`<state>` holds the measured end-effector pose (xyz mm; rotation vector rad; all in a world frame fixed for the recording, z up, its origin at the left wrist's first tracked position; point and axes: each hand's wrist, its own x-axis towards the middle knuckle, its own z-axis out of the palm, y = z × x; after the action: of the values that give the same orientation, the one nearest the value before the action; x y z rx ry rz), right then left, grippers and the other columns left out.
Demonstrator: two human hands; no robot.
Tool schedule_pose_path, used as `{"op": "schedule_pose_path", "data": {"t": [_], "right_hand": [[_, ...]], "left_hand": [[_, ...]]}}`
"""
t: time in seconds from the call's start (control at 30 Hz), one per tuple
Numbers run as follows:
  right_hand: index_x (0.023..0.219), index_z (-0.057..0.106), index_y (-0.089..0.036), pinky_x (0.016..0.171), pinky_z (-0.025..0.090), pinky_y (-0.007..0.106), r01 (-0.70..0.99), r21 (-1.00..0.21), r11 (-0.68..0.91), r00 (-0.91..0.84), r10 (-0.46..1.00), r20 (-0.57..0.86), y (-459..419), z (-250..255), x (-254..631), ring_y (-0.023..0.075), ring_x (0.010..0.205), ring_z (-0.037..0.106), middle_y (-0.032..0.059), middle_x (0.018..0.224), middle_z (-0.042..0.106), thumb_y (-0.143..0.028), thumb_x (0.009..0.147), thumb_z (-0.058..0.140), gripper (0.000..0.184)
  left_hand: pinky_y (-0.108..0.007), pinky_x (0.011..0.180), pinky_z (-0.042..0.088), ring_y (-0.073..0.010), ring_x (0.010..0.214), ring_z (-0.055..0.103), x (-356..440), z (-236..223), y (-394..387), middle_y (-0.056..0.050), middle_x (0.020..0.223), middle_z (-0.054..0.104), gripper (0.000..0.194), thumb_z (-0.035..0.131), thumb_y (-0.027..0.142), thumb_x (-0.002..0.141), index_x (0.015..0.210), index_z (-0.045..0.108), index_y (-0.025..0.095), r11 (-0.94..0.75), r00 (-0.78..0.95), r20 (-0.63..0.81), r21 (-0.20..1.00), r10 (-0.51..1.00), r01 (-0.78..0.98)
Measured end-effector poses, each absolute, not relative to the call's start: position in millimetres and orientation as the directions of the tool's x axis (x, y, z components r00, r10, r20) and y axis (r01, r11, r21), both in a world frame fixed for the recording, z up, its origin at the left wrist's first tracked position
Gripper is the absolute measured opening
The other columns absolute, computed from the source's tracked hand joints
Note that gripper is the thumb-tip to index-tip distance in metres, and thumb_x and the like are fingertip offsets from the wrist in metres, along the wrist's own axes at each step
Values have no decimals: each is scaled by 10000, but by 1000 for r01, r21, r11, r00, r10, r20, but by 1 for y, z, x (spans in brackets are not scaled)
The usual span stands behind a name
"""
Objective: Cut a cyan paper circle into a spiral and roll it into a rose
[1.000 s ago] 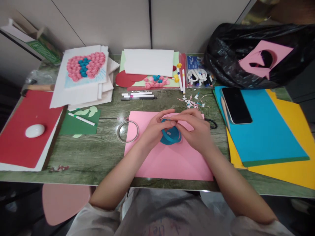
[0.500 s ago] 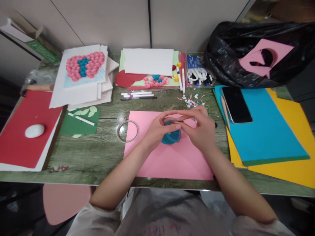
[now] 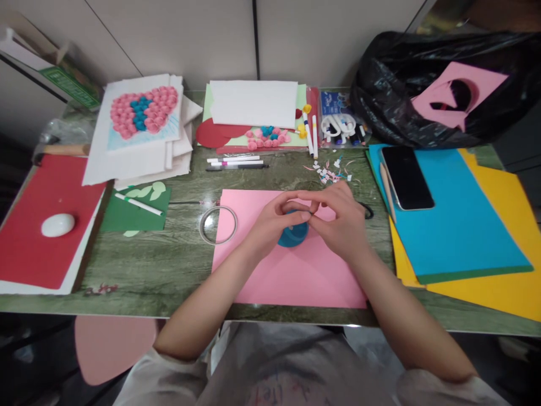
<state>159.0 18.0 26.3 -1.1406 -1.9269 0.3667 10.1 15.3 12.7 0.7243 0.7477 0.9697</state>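
Beyond the pink paper sheet, to its far left, you have a green-and-white cardboard box, its contents unclear. Past the sheet's far right corner, a clear plastic pouch holds markers and white loops; right of it, a black plastic bag bears a pink paper cut-out.

On the green wood-grain table, a white egg-shaped object lies well left of the sheet, and a roll of tape overlaps its left edge. Your left hand and right hand meet at the fingertips above the sheet — over a round blue paper piece — but you can't tell whether either grips it. A black phone lies to the right. A pale panelled wall stands behind.
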Motion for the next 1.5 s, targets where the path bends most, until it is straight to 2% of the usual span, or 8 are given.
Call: {"op": "schedule_pose_path", "data": {"t": [0.17, 0.4, 0.53, 0.83, 1.03, 1.2, 1.5], "right_hand": [[1010, 666, -293, 715, 412, 337, 575, -585, 572, -258, 805, 534, 19, 22, 159, 176, 735, 511, -15, 691, 599, -65, 740, 573, 365], [1022, 644, -273, 748, 441, 363, 553, -559, 618, -282, 770, 572, 19, 23, 159, 192, 779, 555, 4, 789, 666, -90, 749, 579, 335], [1113, 629, -286, 773, 457, 367, 564, -573, 594, -271, 789, 551, 17, 24, 160, 197, 819, 566, 3, 851, 704, -106, 772, 591, 387], [1181, 605, -284, 803, 470, 355, 548, -664, 509, -270, 858, 436, 18, 18, 159, 176, 887, 594, 15, 945, 680, -82, 810, 561, 425], [1151, 621, -298, 853, 461, 391, 533, -726, 434, -131, 890, 436, 18, 22, 158, 197, 869, 571, -24, 841, 729, -133, 769, 650, 417], [1124, 639, -302, 830, 460, 398, 537, -722, 436, -126, 888, 442, 18, 24, 159, 204, 850, 563, -29, 805, 728, -123, 741, 667, 424], [1091, 646, -301, 721, 463, 330, 542, -685, 487, -173, 862, 477, 17, 26, 158, 175, 759, 519, -38, 719, 674, -52, 725, 622, 444]], "left_hand": [[-217, 718, 429, -98, 767, 594, 11, 13, 16, 8, 776, 650, 280, 715, 97, 655, 917, 636, 158, 380, 341, -233, 798, 911, -468], [-224, 672, 427, -96, 701, 606, 7, 8, 19, 16, 749, 677, 388, 727, 108, 635, 1006, 640, 181, 407, 310, -279, 762, 909, -504], [-228, 667, 430, -108, 709, 617, 5, 10, 20, 7, 771, 686, 393, 741, 133, 627, 1003, 635, 177, 419, 293, -308, 769, 905, -484], [-253, 738, 443, -126, 778, 629, 4, 10, 20, -21, 831, 699, 387, 734, 183, 683, 1051, 613, 178, 338, 261, -245, 843, 934, -418], [-258, 735, 444, -131, 787, 614, 7, 15, 18, -9, 818, 681, 446, 765, 191, 645, 1064, 611, 190, 364, 269, -274, 849, 923, -383], [-250, 732, 440, -128, 791, 617, 8, 14, 17, 6, 809, 675, 425, 762, 186, 647, 1049, 625, 212, 364, 296, -258, 841, 920, -400], [-242, 735, 443, -128, 825, 614, 8, 12, 16, -20, 846, 678, 388, 717, 142, 683, 1054, 621, 200, 368, 347, -228, 828, 910, -422]]}}
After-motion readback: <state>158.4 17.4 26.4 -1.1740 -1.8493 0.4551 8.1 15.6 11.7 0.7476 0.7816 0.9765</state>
